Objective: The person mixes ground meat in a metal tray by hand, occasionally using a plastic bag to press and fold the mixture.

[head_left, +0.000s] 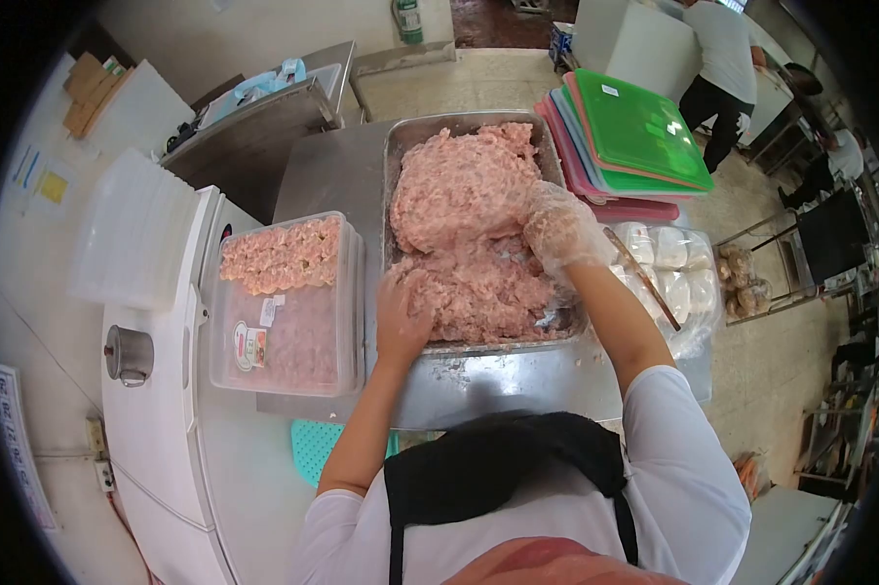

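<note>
At the middle of the steel table (323, 175), I see a deep metal tray (401, 136) heaped with pink minced meat (459, 195); it stands straight ahead of me, between the plastic box and the wrappers. My left hand (401, 317) presses into the near left part of the mince, fingers spread and partly sunk in, gripping nothing that I can make out. My right hand (559, 226), in a thin clear glove, lies open on the right side of the heap, palm down on the meat, closed around nothing.

Just left of the tray sits a clear plastic box (288, 322) with formed pink pieces lined along its far end. Right of the tray lies a bag of round white wrappers (668, 263), and beyond it a stack of coloured lids (634, 132), green on top. A white chest (157, 429) runs along the left. Farther off at upper right, another person (722, 58) in a white top stands bent over a counter.
</note>
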The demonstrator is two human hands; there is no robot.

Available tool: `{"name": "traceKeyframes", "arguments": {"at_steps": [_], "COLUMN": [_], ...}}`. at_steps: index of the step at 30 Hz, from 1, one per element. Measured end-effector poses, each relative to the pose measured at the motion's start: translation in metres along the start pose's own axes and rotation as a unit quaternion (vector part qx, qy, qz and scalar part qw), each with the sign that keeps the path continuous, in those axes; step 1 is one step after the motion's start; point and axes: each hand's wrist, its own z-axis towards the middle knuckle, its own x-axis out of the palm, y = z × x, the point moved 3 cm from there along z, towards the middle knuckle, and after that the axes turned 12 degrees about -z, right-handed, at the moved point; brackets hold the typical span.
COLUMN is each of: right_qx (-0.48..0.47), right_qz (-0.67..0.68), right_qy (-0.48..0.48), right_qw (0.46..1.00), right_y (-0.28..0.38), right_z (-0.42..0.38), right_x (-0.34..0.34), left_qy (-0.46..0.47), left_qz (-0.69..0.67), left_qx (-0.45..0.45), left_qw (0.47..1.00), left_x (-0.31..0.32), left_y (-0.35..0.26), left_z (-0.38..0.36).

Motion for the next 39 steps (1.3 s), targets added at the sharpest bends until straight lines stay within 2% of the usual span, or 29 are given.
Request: {"name": "traceKeyframes", "arguments": {"at_steps": [6,9,13,15,17,21,23,28,31,34,39], "right_qx": [0.056,0.046,-0.111,-0.208,-0.171,-0.008,0.024,0.057,0.07,0.08,0.092], "right_qz": [0.083,0.074,-0.039,-0.166,-0.161,-0.066,-0.044,-0.01,0.003,0.012,0.021], "right_qy": [-0.063,-0.052,0.023,0.18,0.218,0.209,0.201,0.178,0.168,0.159,0.149], "right_qw": [0.993,0.995,0.993,0.947,0.947,0.976,0.978,0.982,0.983,0.984,0.984], "right_y": [0.003,0.0,-0.006,-0.003,-0.013,-0.025,-0.024,-0.018,-0.016,-0.016,-0.018], "right_z": [-0.011,0.008,0.076,0.115,0.14,0.17,0.181,0.19,0.187,0.185,0.18], "right_x": [0.029,0.029,0.029,0.044,0.058,0.088,0.094,0.101,0.102,0.103,0.105], "left_qy": [0.01,0.018,0.015,0.014,0.018,0.025,0.022,0.036,0.05,0.109,0.066], "left_qz": [-0.006,-0.011,-0.019,-0.021,-0.022,-0.019,0.002,0.104,0.152,0.198,0.227], "left_qx": [-0.011,-0.018,-0.031,-0.032,-0.039,-0.043,-0.023,-0.003,-0.02,-0.055,-0.007], "left_qw": [1.0,1.0,0.999,0.999,0.999,0.999,0.999,0.994,0.987,0.973,0.972], "left_x": [0.001,-0.001,-0.004,-0.004,-0.004,-0.007,-0.002,0.029,0.052,0.062,0.069], "left_y": [-0.001,-0.002,-0.007,-0.005,-0.004,-0.01,-0.007,0.002,0.013,0.02,0.018], "left_z": [0.002,0.003,0.004,0.003,0.003,0.011,0.02,0.069,0.101,0.114,0.114]}}
